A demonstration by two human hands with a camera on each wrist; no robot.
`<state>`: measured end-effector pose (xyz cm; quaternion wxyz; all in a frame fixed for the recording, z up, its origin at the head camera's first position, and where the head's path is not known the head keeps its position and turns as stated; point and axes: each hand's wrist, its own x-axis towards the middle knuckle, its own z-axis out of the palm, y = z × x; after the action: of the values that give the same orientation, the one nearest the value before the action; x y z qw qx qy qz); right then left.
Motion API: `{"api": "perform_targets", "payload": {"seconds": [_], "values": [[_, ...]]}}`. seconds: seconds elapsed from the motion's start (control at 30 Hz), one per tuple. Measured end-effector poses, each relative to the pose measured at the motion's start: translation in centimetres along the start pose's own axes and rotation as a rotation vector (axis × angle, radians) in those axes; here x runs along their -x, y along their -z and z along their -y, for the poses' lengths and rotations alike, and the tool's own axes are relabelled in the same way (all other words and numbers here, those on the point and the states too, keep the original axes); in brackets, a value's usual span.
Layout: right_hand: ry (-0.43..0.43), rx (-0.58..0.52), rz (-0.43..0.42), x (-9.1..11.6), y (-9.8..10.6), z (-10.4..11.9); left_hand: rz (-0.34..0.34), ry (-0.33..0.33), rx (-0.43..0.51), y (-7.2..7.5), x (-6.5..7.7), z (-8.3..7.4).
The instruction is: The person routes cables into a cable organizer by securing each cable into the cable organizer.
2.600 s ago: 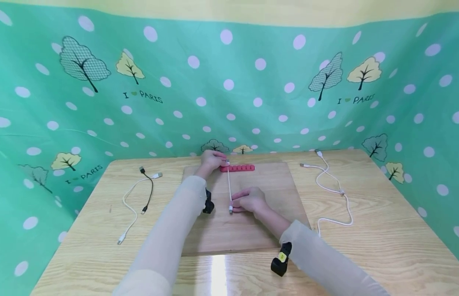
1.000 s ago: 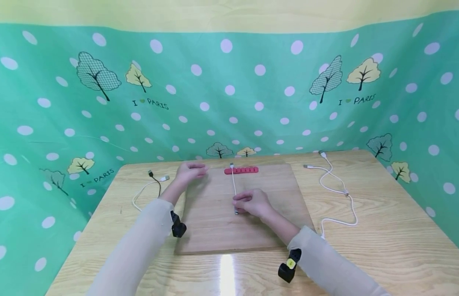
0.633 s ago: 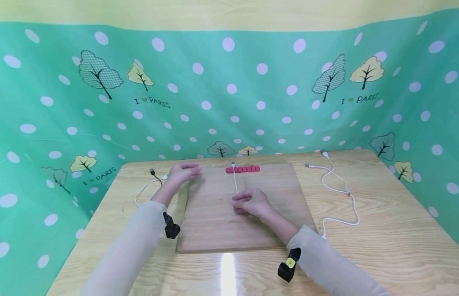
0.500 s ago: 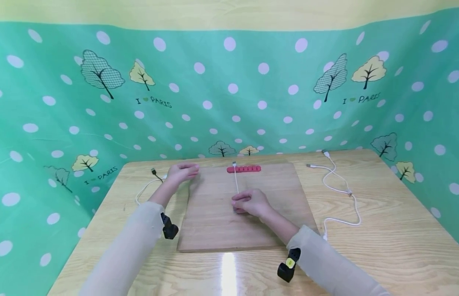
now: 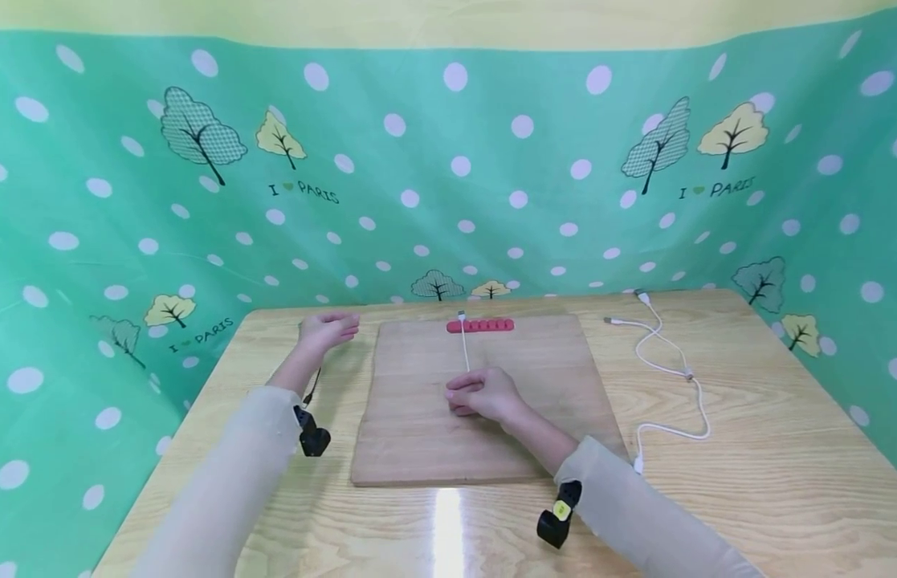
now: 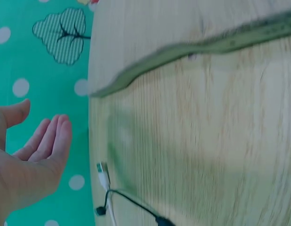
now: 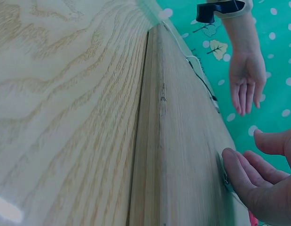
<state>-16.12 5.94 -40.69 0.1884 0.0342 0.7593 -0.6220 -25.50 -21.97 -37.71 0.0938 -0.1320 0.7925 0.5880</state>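
Board edge [image 5: 373, 385] lies clear of unclenched left grip [image 5: 325, 331]; parted right grip [image 5: 487, 393] overlies cable [image 5: 465, 348].

Drifts from the red holder [image 5: 480, 326] with the left hand [image 5: 327, 331], out past the left edge of the board [image 5: 419, 449].
Leaves bare the upper plug [image 5: 461, 315] of the white cable [image 5: 465, 345], earlier partly covered; in the head view, now hides most of the black cable [image 5: 310, 395]; seems to cover the lower plug, earlier in sight, with the right hand [image 5: 489, 395].
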Motion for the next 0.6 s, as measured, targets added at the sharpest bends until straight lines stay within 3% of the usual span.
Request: {"api": "perform_targets", "payload": {"seconds": [0.33, 0.6], "values": [[-0.003, 0.006, 0.024, -0.3, -0.7, 0.4, -0.104, 0.065, 0.044, 2.2, -0.7, 0.2], [0.01, 0.009, 0.054, -0.6, -1.3, 0.7, -0.133, 0.07, 0.009, 2.8, -1.1, 0.6]]}}
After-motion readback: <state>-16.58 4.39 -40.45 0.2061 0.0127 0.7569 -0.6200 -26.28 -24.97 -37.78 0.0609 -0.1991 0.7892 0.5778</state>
